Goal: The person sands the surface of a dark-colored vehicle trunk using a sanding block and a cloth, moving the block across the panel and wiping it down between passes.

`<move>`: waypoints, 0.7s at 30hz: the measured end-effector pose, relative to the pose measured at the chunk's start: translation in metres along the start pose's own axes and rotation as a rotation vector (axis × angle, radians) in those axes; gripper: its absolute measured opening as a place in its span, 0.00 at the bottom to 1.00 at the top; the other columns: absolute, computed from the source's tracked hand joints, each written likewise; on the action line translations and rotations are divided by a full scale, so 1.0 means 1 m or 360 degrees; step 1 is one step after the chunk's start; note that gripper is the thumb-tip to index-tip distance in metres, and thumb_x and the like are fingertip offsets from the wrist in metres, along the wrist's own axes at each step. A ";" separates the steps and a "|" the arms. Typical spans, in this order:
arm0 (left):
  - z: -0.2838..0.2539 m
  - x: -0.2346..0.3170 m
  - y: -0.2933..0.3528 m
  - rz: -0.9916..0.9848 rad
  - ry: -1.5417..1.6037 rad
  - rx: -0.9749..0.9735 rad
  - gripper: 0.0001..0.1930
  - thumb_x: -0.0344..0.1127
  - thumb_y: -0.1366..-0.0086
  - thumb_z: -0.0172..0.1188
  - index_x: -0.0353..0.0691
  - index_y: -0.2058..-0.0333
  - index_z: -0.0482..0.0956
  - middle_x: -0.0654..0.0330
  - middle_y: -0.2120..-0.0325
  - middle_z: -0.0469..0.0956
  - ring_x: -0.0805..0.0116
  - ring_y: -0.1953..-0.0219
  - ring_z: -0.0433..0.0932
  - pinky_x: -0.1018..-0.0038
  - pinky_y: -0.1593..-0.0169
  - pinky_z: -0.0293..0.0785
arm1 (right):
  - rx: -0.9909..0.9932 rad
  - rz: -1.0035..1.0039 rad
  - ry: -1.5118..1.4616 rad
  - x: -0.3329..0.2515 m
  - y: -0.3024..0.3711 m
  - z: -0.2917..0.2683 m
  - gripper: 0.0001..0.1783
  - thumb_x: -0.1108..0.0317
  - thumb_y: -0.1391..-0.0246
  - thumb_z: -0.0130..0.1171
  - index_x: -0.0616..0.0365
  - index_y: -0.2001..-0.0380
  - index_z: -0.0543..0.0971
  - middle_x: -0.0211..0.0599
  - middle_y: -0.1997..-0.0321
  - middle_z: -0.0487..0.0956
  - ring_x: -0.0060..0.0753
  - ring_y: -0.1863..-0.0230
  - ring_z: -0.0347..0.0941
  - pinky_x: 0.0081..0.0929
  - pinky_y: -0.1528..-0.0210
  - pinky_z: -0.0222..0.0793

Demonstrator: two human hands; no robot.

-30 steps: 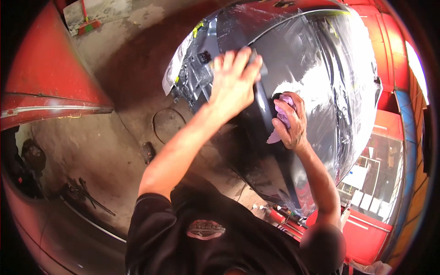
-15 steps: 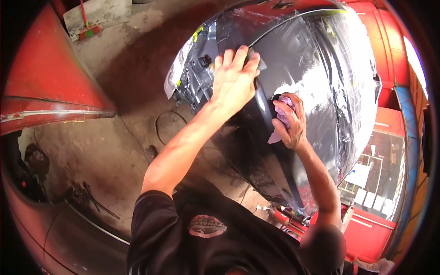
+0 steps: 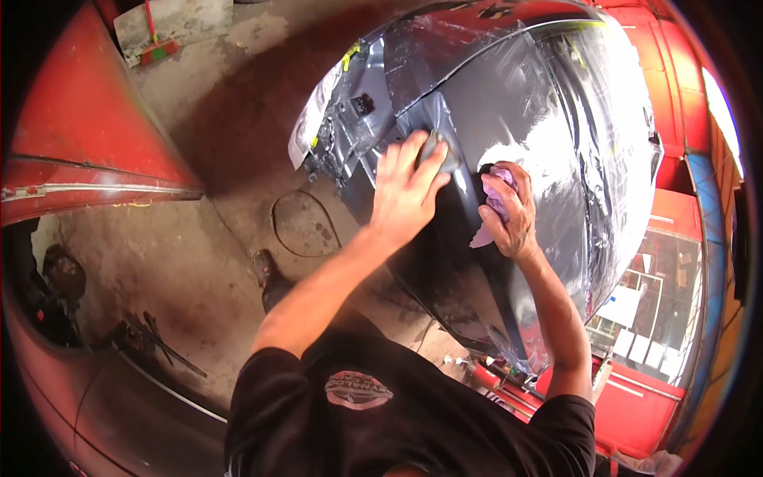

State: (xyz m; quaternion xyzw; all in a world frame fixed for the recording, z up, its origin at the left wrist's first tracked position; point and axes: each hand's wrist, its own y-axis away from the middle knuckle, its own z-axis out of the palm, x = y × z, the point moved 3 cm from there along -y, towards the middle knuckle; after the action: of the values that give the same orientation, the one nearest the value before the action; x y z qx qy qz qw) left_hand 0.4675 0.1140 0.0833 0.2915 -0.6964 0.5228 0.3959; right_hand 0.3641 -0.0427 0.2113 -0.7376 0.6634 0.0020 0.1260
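Before me is a dark car body (image 3: 485,95) with thin plastic film over parts of it. My left hand (image 3: 404,187), slightly blurred, presses a flat grey pad (image 3: 439,151) against the dark panel near the body's left edge. Its exact kind is hard to make out. To the right, my right hand (image 3: 515,208) is closed around a crumpled light-purple cloth or paper (image 3: 501,191), with one loose corner hanging down. A small black thing (image 3: 486,168) pokes out at its top, mostly hidden by the wad.
At left stands a red car part (image 3: 87,119), with a dark car panel (image 3: 143,413) below it. A cable loop (image 3: 274,219) lies on the stained concrete floor. A broom (image 3: 159,52) leans at the far left. Red tools (image 3: 486,375) lie beyond my right arm.
My left hand has slid the grey pad down the panel toward me, leaving a shiny, pale streak visible above it. My right hand keeps its place on the car with the purple wad.
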 end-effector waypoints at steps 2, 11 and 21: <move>0.005 -0.015 0.030 -0.0299 0.0185 0.0087 0.25 0.31 0.38 0.73 0.40 0.42 0.81 0.49 0.42 0.76 0.45 0.43 0.76 0.55 0.40 0.74 | -0.0005 0.0035 -0.0009 0.000 -0.001 0.001 0.27 0.66 0.50 0.67 0.59 0.45 0.81 0.59 0.39 0.73 0.62 0.41 0.72 0.52 0.39 0.70; 0.024 -0.096 -0.038 -0.0489 0.0452 0.0427 0.17 0.29 0.35 0.71 0.36 0.47 0.87 0.51 0.46 0.81 0.57 0.45 0.81 0.68 0.39 0.75 | -0.0004 0.0019 0.0020 0.003 0.001 0.002 0.26 0.64 0.48 0.65 0.60 0.45 0.80 0.60 0.39 0.73 0.62 0.41 0.72 0.53 0.37 0.68; 0.038 -0.091 -0.042 -0.0494 0.0418 0.0540 0.12 0.21 0.39 0.72 0.37 0.57 0.89 0.52 0.52 0.78 0.60 0.48 0.81 0.66 0.42 0.81 | -0.0009 0.0017 0.0020 0.003 0.003 0.003 0.26 0.66 0.48 0.65 0.60 0.45 0.80 0.59 0.40 0.74 0.61 0.41 0.71 0.52 0.36 0.67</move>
State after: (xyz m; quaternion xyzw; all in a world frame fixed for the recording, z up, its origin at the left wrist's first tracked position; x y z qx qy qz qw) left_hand 0.5397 0.0649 0.0208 0.3866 -0.4884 0.5985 0.5039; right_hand 0.3620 -0.0452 0.2078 -0.7345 0.6680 -0.0001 0.1197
